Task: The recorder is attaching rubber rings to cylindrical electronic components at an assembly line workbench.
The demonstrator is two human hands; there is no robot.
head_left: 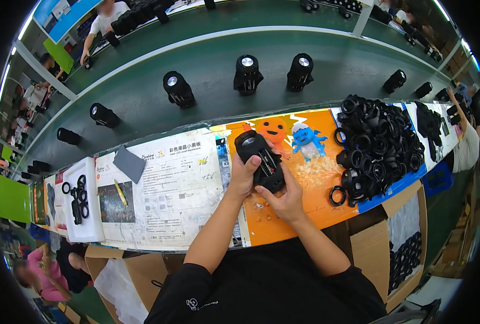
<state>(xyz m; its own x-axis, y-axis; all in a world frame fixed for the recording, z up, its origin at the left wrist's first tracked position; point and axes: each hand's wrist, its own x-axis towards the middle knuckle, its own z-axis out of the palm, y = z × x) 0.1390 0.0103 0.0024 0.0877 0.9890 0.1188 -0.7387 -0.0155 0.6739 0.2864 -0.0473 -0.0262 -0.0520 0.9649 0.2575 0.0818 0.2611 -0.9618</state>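
Both my hands grip one black cylindrical device (261,156) over the orange part of the table. Its round end tips toward the far side, and an open slot along its body shows some small inner parts. My left hand (242,178) wraps round its left side, with the thumb on the body. At its lower right, my right hand (284,198) presses with the thumb near the bottom end, and its other fingers go behind. Right of my hands rises a large heap of black plastic rings (377,146); a single black ring (337,195) lies at its near edge.
Beyond the table, a green conveyor belt (213,67) carries several similar black devices (179,89). To the left are a white foam tray (83,216) with black parts, a yellow pen (121,193) and a grey cloth (128,164). Cardboard boxes (370,251) stand below the front edge.
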